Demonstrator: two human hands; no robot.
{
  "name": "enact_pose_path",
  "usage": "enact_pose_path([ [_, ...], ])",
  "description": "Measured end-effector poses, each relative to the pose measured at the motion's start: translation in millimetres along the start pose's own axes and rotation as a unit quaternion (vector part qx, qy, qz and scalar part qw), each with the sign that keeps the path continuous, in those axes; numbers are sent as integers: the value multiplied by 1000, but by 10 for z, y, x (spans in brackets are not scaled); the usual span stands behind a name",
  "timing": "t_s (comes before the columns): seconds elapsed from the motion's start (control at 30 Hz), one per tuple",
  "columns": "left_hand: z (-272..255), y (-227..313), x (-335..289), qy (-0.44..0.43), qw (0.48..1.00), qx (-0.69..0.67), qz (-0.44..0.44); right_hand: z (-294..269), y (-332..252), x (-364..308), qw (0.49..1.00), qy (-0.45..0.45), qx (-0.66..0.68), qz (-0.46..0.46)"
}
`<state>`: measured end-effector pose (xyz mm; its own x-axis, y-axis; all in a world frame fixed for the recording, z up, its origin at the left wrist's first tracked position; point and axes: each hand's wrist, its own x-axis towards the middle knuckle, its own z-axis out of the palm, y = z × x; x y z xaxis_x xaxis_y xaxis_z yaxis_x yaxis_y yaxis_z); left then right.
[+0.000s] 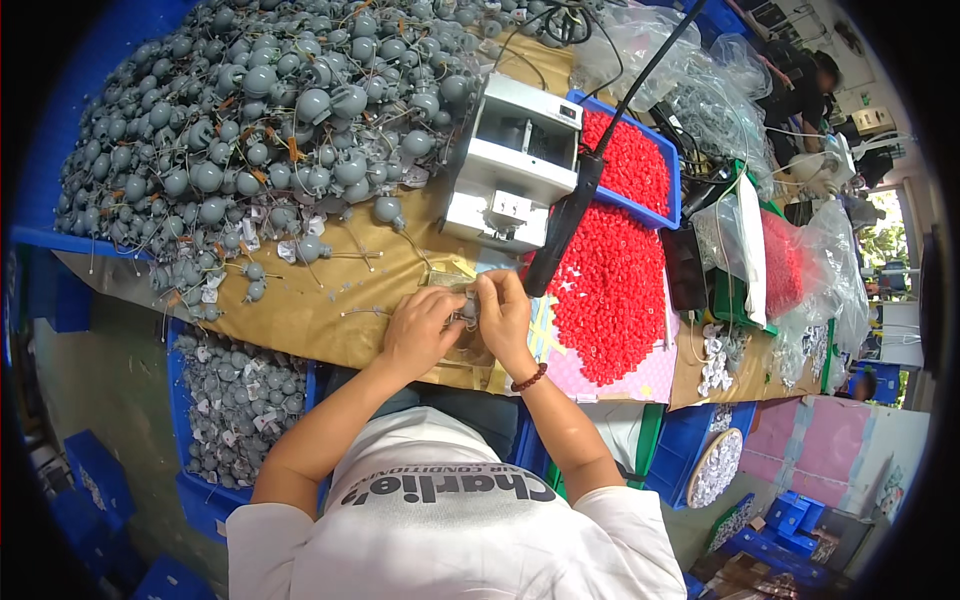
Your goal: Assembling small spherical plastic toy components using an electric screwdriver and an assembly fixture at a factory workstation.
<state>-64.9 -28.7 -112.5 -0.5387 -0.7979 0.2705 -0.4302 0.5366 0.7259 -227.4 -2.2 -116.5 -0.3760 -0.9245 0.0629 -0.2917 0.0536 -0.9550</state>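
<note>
My left hand [425, 325] and my right hand [503, 318] meet over the front of the workbench. Pinched between their fingertips is a small grey ball-shaped part [468, 307], mostly covered by the fingers. Both hands are closed on it. Just left of them, several thin wire ends lie on the brown paper [330, 295]. One loose grey ball part with a wire [388, 210] rests beyond my left hand. A white desktop machine [515, 165] stands straight ahead of the hands. Close to my right hand is the lower end of a long black rod-like tool [565, 225].
A big heap of grey wired ball parts [260, 130] covers the far left. Red small parts [610, 300] are heaped at right, below a blue tray [675, 195] of more. A blue crate [180, 420] of grey parts sits below the bench. Another person [800, 90] is at far right.
</note>
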Motion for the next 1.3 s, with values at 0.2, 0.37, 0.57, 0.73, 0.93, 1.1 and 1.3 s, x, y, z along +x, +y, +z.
enact_pose_path([
  [0.2,-17,-35,-2,17,999,-44,10,63,8,74,998,-1,58,18],
  [0.37,-112,17,-92,-10,992,-114,-62,118,22,102,985,-29,158,67],
  [0.57,-1052,-47,-977,-16,952,-203,-228,-318,-205,-38,943,-239,205,112],
  [0.73,-1618,-689,-3176,71,912,37,-402,-1116,206,97,988,-148,-36,36],
  [0.93,-1206,-1136,-5763,197,816,118,-531,-1340,206,249,912,-111,-351,-183],
  [1.1,-1161,-1059,-6020,-99,745,190,-632,-1343,361,251,882,-131,-405,-200],
  [1.3,-1591,-1243,-2798,139,896,345,-244,-1371,476,257,870,-109,-443,-187],
])
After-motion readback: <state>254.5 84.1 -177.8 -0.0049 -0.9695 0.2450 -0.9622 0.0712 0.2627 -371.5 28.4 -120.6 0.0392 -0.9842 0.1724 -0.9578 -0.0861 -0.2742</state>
